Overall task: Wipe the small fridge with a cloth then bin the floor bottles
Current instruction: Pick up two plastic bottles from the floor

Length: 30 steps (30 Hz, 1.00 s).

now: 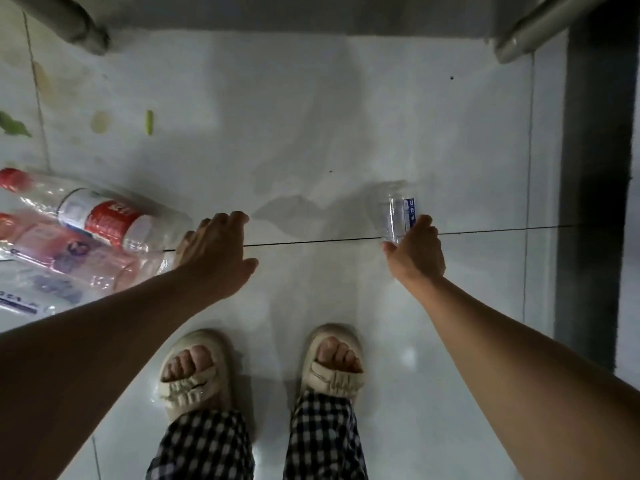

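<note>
While both arms reach down toward the floor, the right hand [415,251] curls its fingers around a small clear bottle [398,213]. The left hand [216,251] is spread, fingers nearly straight, holding nothing. Its fingertips touch the base of a red-labelled bottle [104,216] lying among others.

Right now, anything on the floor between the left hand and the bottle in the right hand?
Head view: nothing. Between the left hand and the small clear bottle held by the right hand there is only bare white tile floor, crossed by a dark grout line.

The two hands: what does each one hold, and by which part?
Right hand grips the small clear bottle by its lower end. Left hand holds nothing.
</note>
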Available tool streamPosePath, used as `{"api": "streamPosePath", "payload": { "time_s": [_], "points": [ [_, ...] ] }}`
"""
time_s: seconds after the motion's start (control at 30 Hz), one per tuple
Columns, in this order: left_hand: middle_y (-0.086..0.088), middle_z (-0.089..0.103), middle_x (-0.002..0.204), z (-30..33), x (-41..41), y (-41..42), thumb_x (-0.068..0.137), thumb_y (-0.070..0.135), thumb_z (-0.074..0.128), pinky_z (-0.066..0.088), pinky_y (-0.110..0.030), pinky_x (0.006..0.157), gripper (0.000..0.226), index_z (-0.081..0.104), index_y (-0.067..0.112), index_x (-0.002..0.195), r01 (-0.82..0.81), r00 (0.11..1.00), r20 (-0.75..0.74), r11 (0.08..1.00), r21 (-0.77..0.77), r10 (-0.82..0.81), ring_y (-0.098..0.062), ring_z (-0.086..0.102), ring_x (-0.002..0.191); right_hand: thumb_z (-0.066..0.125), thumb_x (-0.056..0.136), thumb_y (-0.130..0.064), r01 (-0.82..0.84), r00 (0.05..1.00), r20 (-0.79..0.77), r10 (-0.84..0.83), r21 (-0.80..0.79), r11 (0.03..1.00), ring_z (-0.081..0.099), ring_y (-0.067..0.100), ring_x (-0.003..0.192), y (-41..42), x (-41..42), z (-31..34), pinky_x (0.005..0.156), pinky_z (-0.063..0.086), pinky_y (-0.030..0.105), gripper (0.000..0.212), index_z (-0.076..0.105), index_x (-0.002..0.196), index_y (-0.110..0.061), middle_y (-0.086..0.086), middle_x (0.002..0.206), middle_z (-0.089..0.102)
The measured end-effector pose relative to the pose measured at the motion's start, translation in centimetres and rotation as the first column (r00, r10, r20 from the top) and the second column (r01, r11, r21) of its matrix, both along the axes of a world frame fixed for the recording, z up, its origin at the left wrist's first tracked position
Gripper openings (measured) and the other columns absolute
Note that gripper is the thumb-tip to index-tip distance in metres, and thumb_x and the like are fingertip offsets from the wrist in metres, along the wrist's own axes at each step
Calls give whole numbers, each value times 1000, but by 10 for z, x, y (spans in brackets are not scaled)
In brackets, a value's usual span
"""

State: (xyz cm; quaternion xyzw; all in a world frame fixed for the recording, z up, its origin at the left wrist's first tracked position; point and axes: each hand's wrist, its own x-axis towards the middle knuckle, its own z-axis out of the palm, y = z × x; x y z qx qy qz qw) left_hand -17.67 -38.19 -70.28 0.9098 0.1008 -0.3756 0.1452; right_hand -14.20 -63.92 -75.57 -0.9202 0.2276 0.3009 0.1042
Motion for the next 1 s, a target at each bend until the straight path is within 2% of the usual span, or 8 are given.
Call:
{"api": "streamPosePath", "payload": {
  "time_s": [0.2, 0.37, 0.5, 0.67, 0.8, 1.0],
  "points": [
    [-12, 49, 133, 31, -3, 29, 82, 26, 68, 40, -43, 96, 69, 33, 14, 140, -112, 993, 23, 993, -23, 113, -30, 47, 118, 66, 84, -31, -70, 997, -28, 74, 122, 990, 52, 38, 113, 43, 1, 39, 87, 45, 43, 56, 36, 122, -2, 19, 123, 53],
    [-11, 49, 129, 43, -8, 81, 80, 16, 67, 42, -43, 98, 63, 37, 14, 135, -198, 979, 61, 979, 53, 195, -30, 46, 119, 67, 82, -27, -169, 981, -46, 188, 271, 947, 53, 36, 111, 118, 1, 67, 88, 47, 42, 54, 38, 121, -4, 16, 121, 54],
    [-9, 50, 127, 33, -14, 130, 80, 10, 59, 36, -40, 95, 52, 42, 15, 130, -123, 989, 101, 983, 134, 110, -29, 44, 120, 68, 82, -29, -238, 966, -16, 258, 334, 912, 53, 34, 113, 180, 1, 68, 90, 47, 40, 59, 37, 126, -6, 15, 125, 54],
    [-6, 48, 137, 1, -15, 181, 78, 11, 67, 31, -43, 102, 66, 38, 18, 137, 37, 991, 116, 982, 187, -60, -27, 41, 126, 67, 81, -29, -307, 947, 23, 320, 356, 883, 54, 34, 111, 232, 2, 49, 88, 46, 39, 55, 39, 124, -7, 14, 122, 56],
    [-4, 45, 141, -29, -13, 198, 79, 14, 69, 26, -45, 105, 68, 38, 21, 139, 131, 978, 141, 977, 167, -155, -27, 38, 130, 67, 81, -27, -359, 930, 47, 366, 343, 868, 54, 35, 110, 248, 0, 30, 86, 45, 38, 54, 40, 123, -7, 15, 121, 56],
    [-2, 51, 135, -59, -14, 206, 78, 23, 72, 26, -49, 104, 64, 42, 27, 134, 260, 948, 143, 951, 165, -284, -26, 39, 129, 67, 81, -27, -374, 926, 78, 370, 335, 865, 53, 36, 110, 251, -2, 10, 86, 45, 38, 54, 40, 122, -6, 15, 121, 56]
  ]
}}
